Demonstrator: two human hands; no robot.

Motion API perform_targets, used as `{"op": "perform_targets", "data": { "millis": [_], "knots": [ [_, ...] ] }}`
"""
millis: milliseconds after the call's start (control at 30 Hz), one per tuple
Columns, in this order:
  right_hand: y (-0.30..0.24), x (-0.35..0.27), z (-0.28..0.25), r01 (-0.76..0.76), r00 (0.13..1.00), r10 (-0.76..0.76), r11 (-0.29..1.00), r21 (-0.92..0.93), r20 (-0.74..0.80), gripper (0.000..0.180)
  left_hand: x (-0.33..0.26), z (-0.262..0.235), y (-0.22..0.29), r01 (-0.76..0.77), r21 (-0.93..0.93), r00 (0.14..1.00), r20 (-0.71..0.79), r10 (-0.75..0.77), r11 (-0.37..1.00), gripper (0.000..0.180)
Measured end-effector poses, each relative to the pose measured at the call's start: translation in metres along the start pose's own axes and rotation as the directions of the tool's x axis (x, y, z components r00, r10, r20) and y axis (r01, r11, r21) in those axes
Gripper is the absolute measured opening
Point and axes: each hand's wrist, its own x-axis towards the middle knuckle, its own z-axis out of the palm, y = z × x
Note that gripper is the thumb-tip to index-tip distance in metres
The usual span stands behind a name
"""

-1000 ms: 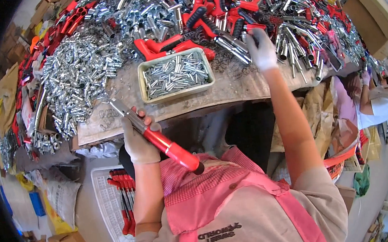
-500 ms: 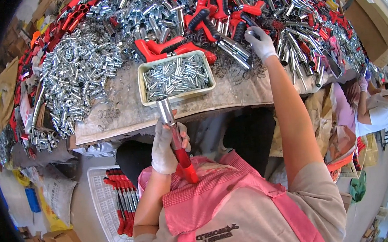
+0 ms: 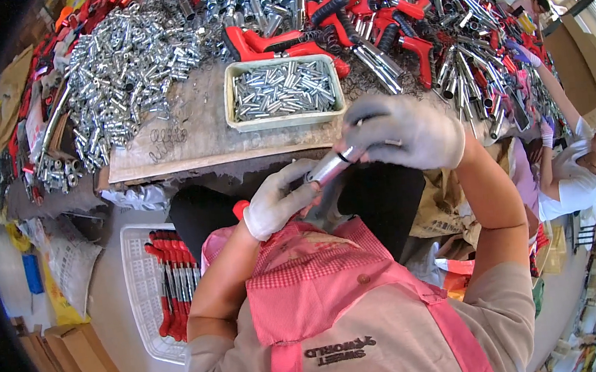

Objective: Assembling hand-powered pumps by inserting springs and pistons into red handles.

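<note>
Slanting lower left to upper right mid-frame, the metal tube (image 3: 330, 168) lies between the left hand (image 3: 276, 201), wrapped round its lower part; and the right hand (image 3: 411, 132), curled at its upper end; the latter's hold is unclear.

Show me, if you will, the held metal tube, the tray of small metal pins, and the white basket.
Metal tube (image 3: 330, 169), head view: middle of its silvery surface.
Tray (image 3: 286, 121), head view: its front wall.
White basket (image 3: 136, 275), head view: its left side wall.
</note>
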Motion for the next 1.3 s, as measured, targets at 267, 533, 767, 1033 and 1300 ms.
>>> {"op": "perform_targets", "data": {
  "millis": [267,533,767,1033,1300],
  "knots": [
    [-0.021,0.007,0.010,0.181,0.983,-0.185,0.968,-0.176,-0.005,0.033,-0.013,-0.004,-0.006,-0.093,0.064,0.991,0.100,0.087,0.994,0.030],
    [-0.050,0.002,0.026,-0.237,0.964,0.257,0.945,-0.226,0.064,0.048,-0.027,0.010,-0.010,-0.346,0.443,0.910,-0.055,0.410,0.827,0.030],
    [-0.040,0.006,0.017,-0.071,0.996,0.072,0.997,-0.027,0.059,0.065,-0.035,0.007,-0.005,-0.222,0.291,0.960,-0.102,0.261,0.931,0.027],
    [-0.052,0.001,0.030,-0.417,0.909,0.413,0.898,0.137,0.055,0.049,-0.040,0.008,-0.007,-0.248,0.379,0.949,-0.090,0.302,0.892,0.027],
    [-0.046,-0.008,0.041,-0.448,0.886,0.450,0.893,0.044,-0.110,0.058,-0.038,0.010,-0.011,-0.180,0.380,0.967,-0.100,0.234,0.907,0.028]
  ]
}}
